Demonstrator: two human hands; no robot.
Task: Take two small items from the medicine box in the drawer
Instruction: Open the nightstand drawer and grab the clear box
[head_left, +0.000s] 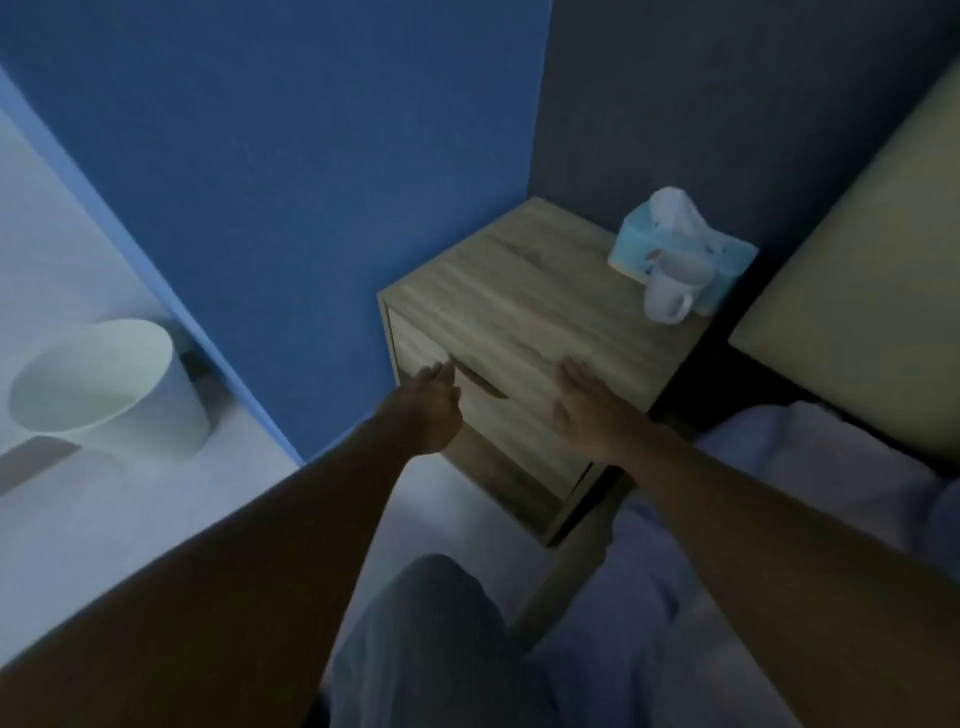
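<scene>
A wooden nightstand (519, 291) stands in the corner beside the bed. Its top drawer (498, 415) is closed, with a dark cut-out handle slot (480, 381) in the front. My left hand (428, 410) is at the left end of that slot, fingertips touching the drawer front, holding nothing. My right hand (587, 410) lies flat and open against the nightstand's front edge, right of the slot. The medicine box is hidden inside the drawer.
A blue tissue box (680, 249) and a white mug (672, 291) stand at the back right of the nightstand top. A white waste bin (104, 384) sits on the floor at left. The bed with white bedding (810, 467) and a headboard (857, 312) is at right. Blue wall behind.
</scene>
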